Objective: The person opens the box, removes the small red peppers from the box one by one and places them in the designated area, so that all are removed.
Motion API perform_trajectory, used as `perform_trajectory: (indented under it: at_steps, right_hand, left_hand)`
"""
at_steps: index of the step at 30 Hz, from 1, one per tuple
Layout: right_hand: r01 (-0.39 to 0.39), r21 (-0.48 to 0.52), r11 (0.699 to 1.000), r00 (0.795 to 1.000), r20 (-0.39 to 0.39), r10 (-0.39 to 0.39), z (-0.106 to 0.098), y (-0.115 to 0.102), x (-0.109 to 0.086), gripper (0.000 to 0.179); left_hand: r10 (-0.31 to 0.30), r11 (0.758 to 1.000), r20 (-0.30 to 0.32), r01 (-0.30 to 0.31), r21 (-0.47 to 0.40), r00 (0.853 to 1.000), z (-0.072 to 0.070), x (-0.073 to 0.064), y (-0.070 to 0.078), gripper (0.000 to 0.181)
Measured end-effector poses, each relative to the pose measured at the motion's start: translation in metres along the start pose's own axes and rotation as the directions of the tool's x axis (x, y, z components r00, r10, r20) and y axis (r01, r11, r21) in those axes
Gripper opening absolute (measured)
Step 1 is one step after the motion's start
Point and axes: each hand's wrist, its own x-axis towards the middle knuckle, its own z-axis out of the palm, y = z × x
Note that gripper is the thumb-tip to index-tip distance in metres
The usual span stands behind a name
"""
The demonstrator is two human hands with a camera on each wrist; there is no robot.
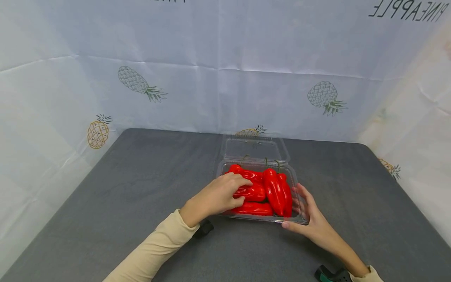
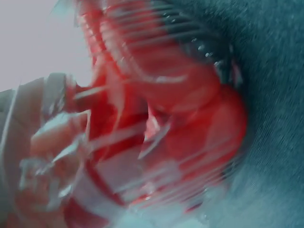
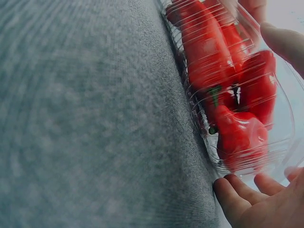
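The printed cloth (image 1: 225, 43) stands behind the dark table (image 1: 148, 172). On the table sits the clear box (image 1: 260, 219), lid (image 1: 254, 149) folded back toward the cloth. The right hand (image 1: 312, 219) grips the box's near right corner. The left hand (image 1: 222, 192), inside, curls thumb and fingers around 1 pepper (image 1: 257, 192). At least 5 red peppers (image 1: 274, 192) lie in the box.

Word "PINEAPPLE" (image 1: 408, 11) on white cloth (image 1: 197, 39), other lettering (image 1: 167, 0) cut off above
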Motion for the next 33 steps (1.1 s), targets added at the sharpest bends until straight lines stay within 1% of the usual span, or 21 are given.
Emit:
perform_trajectory:
  at_steps: [4, 9, 13, 16, 19, 24, 28, 31, 33]
  right_hand:
    - [0.002, -0.008, 1.0, 1.0, 0.0, -0.002, 0.0, 0.0, 0.0, 0.107]
    - [-0.023, -0.041, 0.999, 1.0, -0.006, 0.023, 0.001, -0.002, 0.002, 0.108]
    - [-0.04, -0.048, 0.998, 0.999, -0.008, 0.04, 0.001, -0.004, 0.003, 0.108]
    - [-0.044, -0.052, 0.998, 0.999, -0.006, 0.043, 0.0, -0.004, 0.003, 0.108]
    - [-0.045, -0.055, 0.997, 0.999, -0.006, 0.045, 0.0, -0.004, 0.003, 0.108]
    - [-0.053, -0.046, 0.998, 0.999, -0.006, 0.053, 0.0, -0.003, 0.001, 0.108]
    - [-0.049, -0.042, 0.998, 0.999, -0.01, 0.049, 0.001, -0.002, 0.001, 0.108]
    - [-0.045, -0.04, 0.998, 0.999, -0.011, 0.044, 0.001, -0.002, 0.001, 0.107]
    - [-0.039, -0.033, 0.999, 0.999, -0.007, 0.039, 0.001, -0.002, 0.001, 0.107]
  left_hand:
    - [-0.025, 0.999, 0.021, 0.026, -0.029, 0.999, -0.006, -0.003, -0.002, 0.039]
    - [-0.066, 0.997, 0.098, 0.07, -0.035, 0.993, -0.015, -0.005, -0.003, 0.042]
    - [-0.09, 0.995, 0.16, 0.096, -0.027, 0.983, -0.017, -0.005, -0.004, 0.046]
    - [-0.086, 0.996, 0.178, 0.092, -0.023, 0.98, -0.016, -0.005, -0.005, 0.048]
    - [-0.079, 0.996, 0.174, 0.083, -0.019, 0.982, -0.014, -0.004, -0.005, 0.047]
    - [-0.062, 0.998, 0.141, 0.066, -0.02, 0.988, -0.013, -0.004, -0.006, 0.043]
    - [-0.077, 0.996, 0.127, 0.083, -0.037, 0.989, -0.019, -0.006, -0.007, 0.043]
    - [-0.101, 0.991, 0.122, 0.11, -0.071, 0.987, -0.026, -0.009, -0.009, 0.043]
    - [-0.104, 0.989, 0.103, 0.114, -0.097, 0.989, -0.031, -0.01, -0.012, 0.043]
